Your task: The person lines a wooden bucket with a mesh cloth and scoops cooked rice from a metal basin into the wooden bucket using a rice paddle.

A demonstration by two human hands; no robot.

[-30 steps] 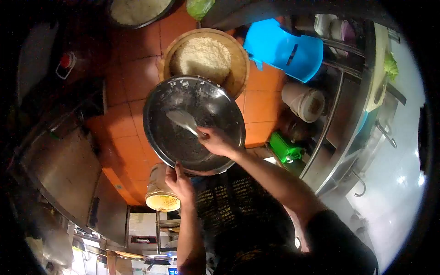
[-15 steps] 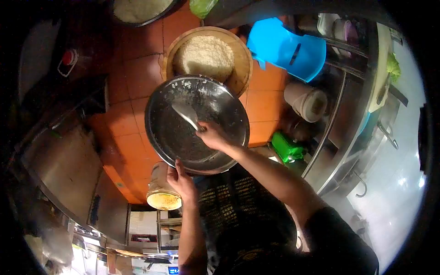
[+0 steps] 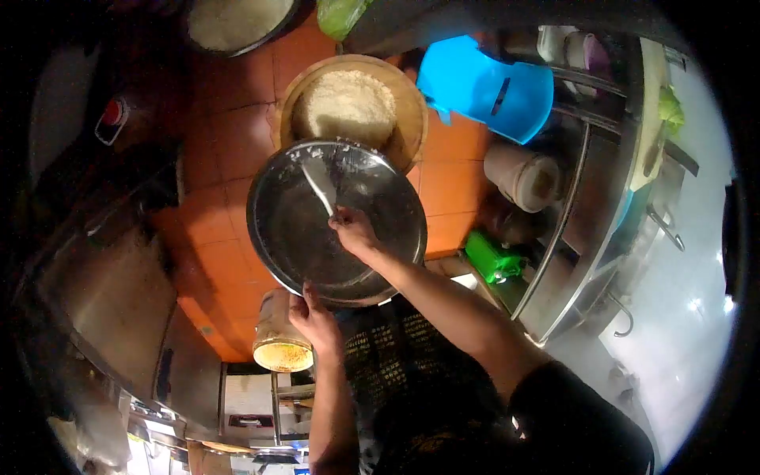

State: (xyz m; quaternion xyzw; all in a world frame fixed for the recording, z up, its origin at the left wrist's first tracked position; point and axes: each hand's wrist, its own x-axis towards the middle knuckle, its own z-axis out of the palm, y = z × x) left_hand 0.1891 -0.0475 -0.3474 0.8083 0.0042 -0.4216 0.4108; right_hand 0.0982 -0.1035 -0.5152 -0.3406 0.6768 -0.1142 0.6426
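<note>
The scoop (image 3: 319,184) had moved nearer the bowl's (image 3: 301,241) twelve o'clock edge, pointing to eleven from the right hand (image 3: 355,233) that held it, while the left hand (image 3: 318,324) held the bowl at seven o'clock.

The left hand (image 3: 316,326) grips the near-left rim of a wide metal bowl (image 3: 289,229); the right hand (image 3: 354,232) holds a flat spatula (image 3: 321,184) inside, angled toward the far side. Beyond, a wooden tub (image 3: 416,119) of pale grains (image 3: 348,96) stands on orange floor tiles (image 3: 207,218), blue plastic (image 3: 484,85) to its right.
</note>
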